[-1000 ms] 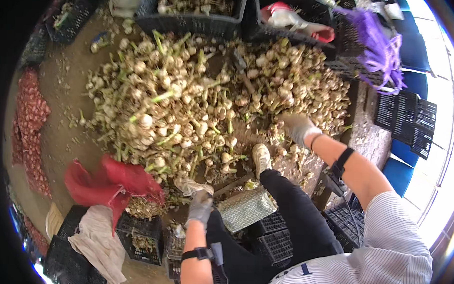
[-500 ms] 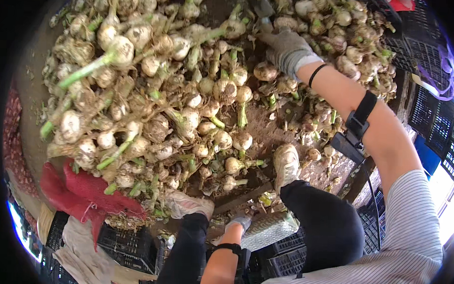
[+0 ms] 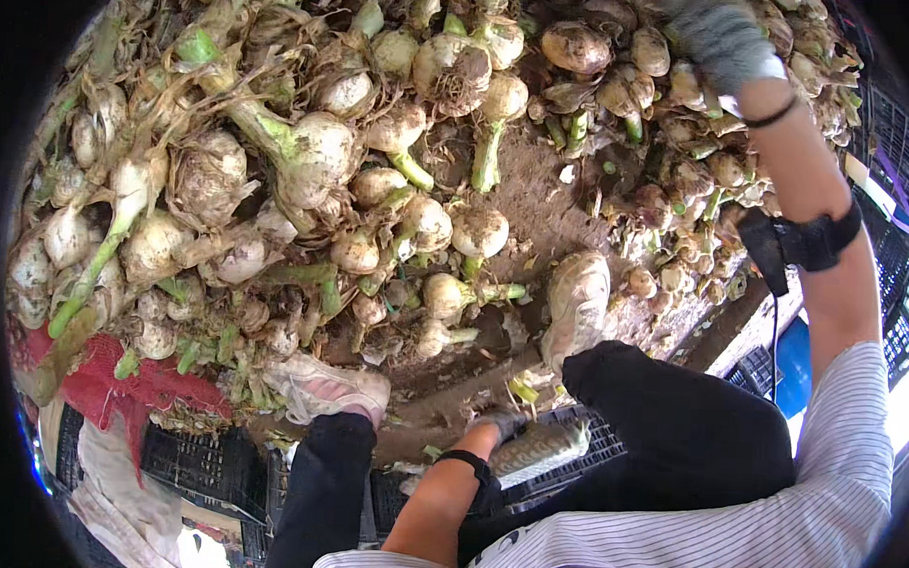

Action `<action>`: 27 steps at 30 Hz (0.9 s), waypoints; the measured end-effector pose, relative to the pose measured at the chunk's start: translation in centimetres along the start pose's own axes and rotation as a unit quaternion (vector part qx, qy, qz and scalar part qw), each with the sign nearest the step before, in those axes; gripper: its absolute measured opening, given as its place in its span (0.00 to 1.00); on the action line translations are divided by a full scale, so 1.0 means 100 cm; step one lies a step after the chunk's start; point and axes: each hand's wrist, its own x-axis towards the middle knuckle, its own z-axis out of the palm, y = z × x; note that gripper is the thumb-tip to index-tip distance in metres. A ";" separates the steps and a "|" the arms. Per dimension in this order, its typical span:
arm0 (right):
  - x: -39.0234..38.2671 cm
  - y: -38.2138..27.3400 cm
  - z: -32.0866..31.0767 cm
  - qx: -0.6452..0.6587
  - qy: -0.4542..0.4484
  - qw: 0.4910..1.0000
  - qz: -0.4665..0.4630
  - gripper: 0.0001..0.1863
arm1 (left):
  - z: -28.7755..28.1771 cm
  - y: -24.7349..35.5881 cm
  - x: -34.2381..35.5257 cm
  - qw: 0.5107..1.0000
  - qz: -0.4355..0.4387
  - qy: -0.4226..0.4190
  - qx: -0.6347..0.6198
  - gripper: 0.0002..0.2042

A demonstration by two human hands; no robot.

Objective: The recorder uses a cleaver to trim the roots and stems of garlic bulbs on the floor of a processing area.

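Note:
My right hand (image 3: 718, 38), in a grey work glove, reaches to the far right over the heap of bulbs. It is smeared by motion and cut by the upper edge, so its fingers and anything in them cannot be made out. My left hand (image 3: 500, 423), gloved too, is low between my legs beside a pale patterned surface (image 3: 544, 449); its fingers are mostly hidden. Soil-stained whitish bulbs (image 3: 319, 159) with cut green stems, like garlic or onions, are piled on the left. Shorter-stemmed bulbs (image 3: 631, 90) lie below my right hand.
My shoes (image 3: 577, 303) stand among the bulbs on brown ground (image 3: 528, 196). At the lower left are a red mesh bag (image 3: 120, 388), a whitish cloth (image 3: 127, 483) and black crates (image 3: 218, 466). More black crates (image 3: 895, 139) and a blue object (image 3: 794, 366) are on the right.
My right hand has moved right and farther out; the metal tool seen at it earlier is no longer visible. The view has shifted closer to the bulbs. My left hand stays low between my legs.

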 end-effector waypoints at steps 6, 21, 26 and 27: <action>-0.075 -0.047 0.020 -0.382 -0.009 0.911 -0.157 0.30 | 0.001 0.001 0.005 0.995 0.075 0.005 0.067 0.35; -0.288 -0.164 0.010 -0.265 -0.031 0.927 -0.265 0.37 | -0.095 0.034 -0.175 0.813 0.158 0.554 -0.085 0.19; -0.319 -0.162 0.002 -0.306 -0.052 0.908 -0.280 0.45 | -0.103 0.072 -0.151 0.633 0.334 0.635 -0.292 0.35; -0.318 -0.157 0.006 -0.304 -0.048 0.907 -0.288 0.46 | -0.110 0.084 -0.143 0.629 0.299 0.638 -0.328 0.38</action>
